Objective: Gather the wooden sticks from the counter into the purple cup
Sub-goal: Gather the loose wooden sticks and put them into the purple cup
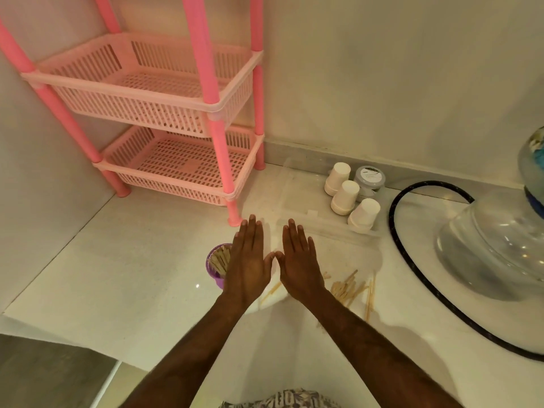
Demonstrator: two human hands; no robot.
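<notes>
A purple cup [214,275] stands on the white counter [132,275], holding several wooden sticks and partly hidden by my left hand [248,262]. My left hand is flat, palm down, fingers straight, holding nothing. My right hand [298,260] is flat beside it, thumbs nearly touching, also holding nothing. Loose wooden sticks [348,288] lie on the counter just right of my right wrist. One more stick [272,290] shows between my wrists.
A pink two-tier basket rack [176,113] stands at the back left. Three upturned white paper cups [348,197] and a grey-lidded tub [369,178] sit on a clear tray [297,184]. A black hose [396,228] curves around a glass vessel [494,245] at the right.
</notes>
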